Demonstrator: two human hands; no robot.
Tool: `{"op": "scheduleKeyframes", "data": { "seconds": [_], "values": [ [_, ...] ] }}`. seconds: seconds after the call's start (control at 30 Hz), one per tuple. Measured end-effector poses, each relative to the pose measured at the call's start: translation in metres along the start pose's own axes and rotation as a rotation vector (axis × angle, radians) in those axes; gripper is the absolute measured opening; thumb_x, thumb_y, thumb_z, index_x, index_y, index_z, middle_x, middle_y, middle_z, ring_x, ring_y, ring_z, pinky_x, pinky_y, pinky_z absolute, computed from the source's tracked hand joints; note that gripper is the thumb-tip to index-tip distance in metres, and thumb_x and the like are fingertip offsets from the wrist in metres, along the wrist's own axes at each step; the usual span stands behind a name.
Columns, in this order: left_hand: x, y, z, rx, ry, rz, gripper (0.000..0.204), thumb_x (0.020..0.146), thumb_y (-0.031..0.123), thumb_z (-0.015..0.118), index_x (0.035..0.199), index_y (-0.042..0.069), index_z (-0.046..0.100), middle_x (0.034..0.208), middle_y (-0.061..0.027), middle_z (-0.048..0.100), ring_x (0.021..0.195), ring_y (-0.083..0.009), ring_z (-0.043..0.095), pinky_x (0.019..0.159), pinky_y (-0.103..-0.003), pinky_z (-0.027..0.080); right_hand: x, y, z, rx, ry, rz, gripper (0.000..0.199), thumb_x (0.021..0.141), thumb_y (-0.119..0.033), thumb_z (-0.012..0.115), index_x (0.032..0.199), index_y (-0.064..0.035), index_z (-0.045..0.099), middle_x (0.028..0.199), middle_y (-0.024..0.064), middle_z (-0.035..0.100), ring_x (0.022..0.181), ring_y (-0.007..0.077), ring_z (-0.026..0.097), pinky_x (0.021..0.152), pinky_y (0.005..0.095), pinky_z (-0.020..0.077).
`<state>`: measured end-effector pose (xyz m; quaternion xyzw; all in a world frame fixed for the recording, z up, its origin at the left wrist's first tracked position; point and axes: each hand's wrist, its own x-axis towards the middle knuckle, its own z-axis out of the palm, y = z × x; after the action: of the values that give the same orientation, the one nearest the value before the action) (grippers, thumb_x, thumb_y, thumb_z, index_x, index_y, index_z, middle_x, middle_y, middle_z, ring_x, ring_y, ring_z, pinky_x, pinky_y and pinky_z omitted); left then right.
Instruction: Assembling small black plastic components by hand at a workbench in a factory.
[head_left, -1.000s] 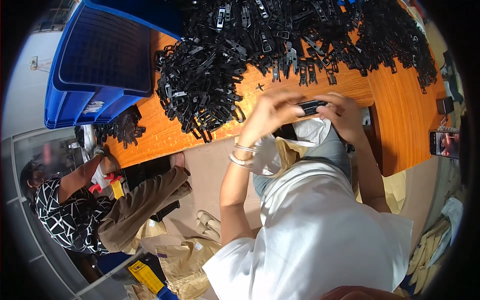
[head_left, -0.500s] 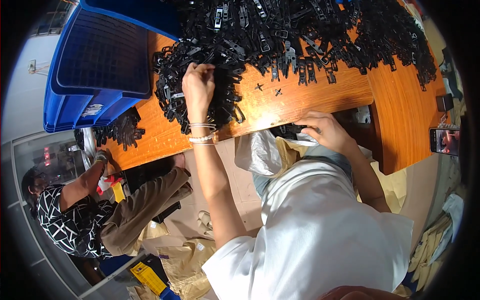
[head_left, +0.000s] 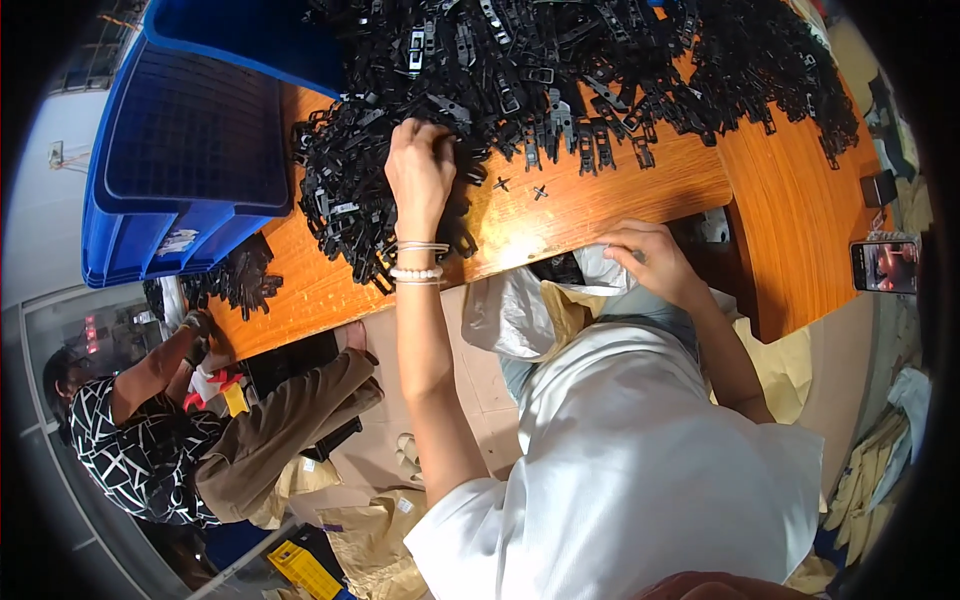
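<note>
A large heap of small black plastic clips (head_left: 340, 190), some with long flat bodies and slotted ends, covers the far part of the wooden table (head_left: 630, 195). My left hand (head_left: 420, 175) is at the near side of the heap, its fingers curled down among the clips; what they grip is hidden. White bracelets circle that wrist. My right hand (head_left: 648, 258) rests by the table's front edge, fingers stretched out and thumb apart, with nothing seen in it. Just under it, at my lap, an open sack (head_left: 515, 310) with a pale lining holds dark pieces.
Two small black cross-shaped pieces (head_left: 540, 193) lie on the table. Blue crates (head_left: 190, 120) stand at the left, near another person (head_left: 150, 430) seated there. A phone (head_left: 885, 267) is at the right end. Brown sacks (head_left: 375, 540) lie on the floor.
My left hand has shifted slightly right across the heap, fingers still curled. My right hand stays by the table edge. The whole view has turned a little.
</note>
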<state>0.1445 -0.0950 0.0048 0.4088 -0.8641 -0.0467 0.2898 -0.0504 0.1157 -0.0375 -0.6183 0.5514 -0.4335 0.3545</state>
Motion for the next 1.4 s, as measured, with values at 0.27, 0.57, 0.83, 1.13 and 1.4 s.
{"op": "scheduleKeyframes", "data": {
  "seconds": [0.27,0.57,0.83,1.13,1.4],
  "values": [
    [-0.013,0.027,0.023,-1.239,0.141,-0.512,0.012,0.077,-0.002,0.057,0.088,-0.001,0.054,0.074,-0.0067,0.058,0.058,-0.0131,0.056,0.053,-0.021,0.046,0.021,0.031,-0.032,-0.216,0.522,0.278,0.013,0.079,-0.004,0.055,0.088,0.0029,0.059,0.073,0.0067,0.054,0.064,0.0103,0.055,0.053,0.0214,0.0414],
    [-0.026,0.072,0.026,-1.555,-0.219,-0.722,0.029,0.077,-0.005,0.053,0.107,-0.007,0.050,0.090,-0.0179,0.057,0.067,-0.0197,0.060,0.054,-0.024,0.052,0.058,0.047,-0.051,-0.679,0.640,0.046,0.015,0.079,-0.007,0.056,0.092,0.0009,0.055,0.077,0.0113,0.054,0.059,0.0205,0.054,0.054,0.0297,0.0412],
    [-0.042,0.100,0.035,-1.391,-0.285,-0.542,0.024,0.073,-0.007,0.059,0.094,-0.005,0.046,0.074,-0.0100,0.060,0.049,-0.0113,0.054,0.043,-0.020,0.043,0.039,0.048,-0.050,-0.657,0.766,-0.083,0.012,0.077,-0.006,0.055,0.087,-0.0002,0.055,0.081,0.0113,0.055,0.065,0.0272,0.055,0.060,0.0336,0.0438],
    [-0.050,0.111,0.041,-1.315,-0.311,-0.450,0.032,0.070,-0.006,0.064,0.100,0.001,0.056,0.074,0.0018,0.055,0.053,-0.0001,0.045,0.046,-0.013,0.035,0.018,0.035,-0.039,-0.716,0.689,-0.001,0.014,0.072,-0.001,0.060,0.085,-0.0025,0.057,0.086,0.0083,0.055,0.078,0.0230,0.055,0.064,0.0287,0.0455],
    [-0.054,0.120,0.036,-1.119,-0.350,-0.340,0.030,0.067,0.000,0.068,0.096,0.000,0.059,0.066,0.0033,0.054,0.053,-0.0005,0.041,0.047,-0.015,0.034,0.021,-0.019,-0.040,-0.334,0.376,-0.314,0.019,0.067,0.004,0.060,0.083,-0.0048,0.060,0.087,0.0079,0.055,0.076,0.0225,0.051,0.061,0.0277,0.0435]
  ]
}}
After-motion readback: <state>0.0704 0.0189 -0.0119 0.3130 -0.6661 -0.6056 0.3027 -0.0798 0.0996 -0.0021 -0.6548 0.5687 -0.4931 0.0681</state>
